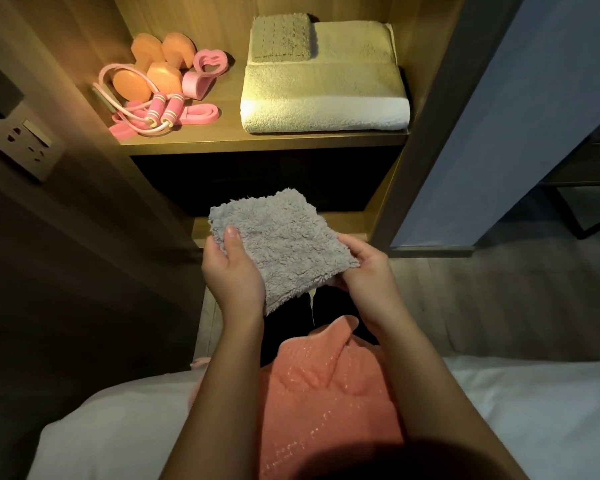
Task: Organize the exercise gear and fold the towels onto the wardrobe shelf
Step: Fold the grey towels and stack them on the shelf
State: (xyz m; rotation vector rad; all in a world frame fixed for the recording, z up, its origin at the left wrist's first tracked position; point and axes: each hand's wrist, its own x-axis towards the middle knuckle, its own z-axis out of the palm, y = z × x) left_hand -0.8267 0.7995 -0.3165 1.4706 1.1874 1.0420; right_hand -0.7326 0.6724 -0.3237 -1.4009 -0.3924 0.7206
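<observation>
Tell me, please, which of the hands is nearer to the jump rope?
Left. The left hand grips the grey cloth below the jump rope; the right hand holds the cloth's other side, farther right.

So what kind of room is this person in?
Probably a bedroom: a lit wardrobe shelf holds a folded towel stack and orange dumbbells with a pink jump rope, and a white bed shows at the bottom.

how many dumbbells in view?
2. One dumbbell and a second dumbbell lie together on the left of the shelf, behind the rope. No others show; the pile could hide more.
</observation>
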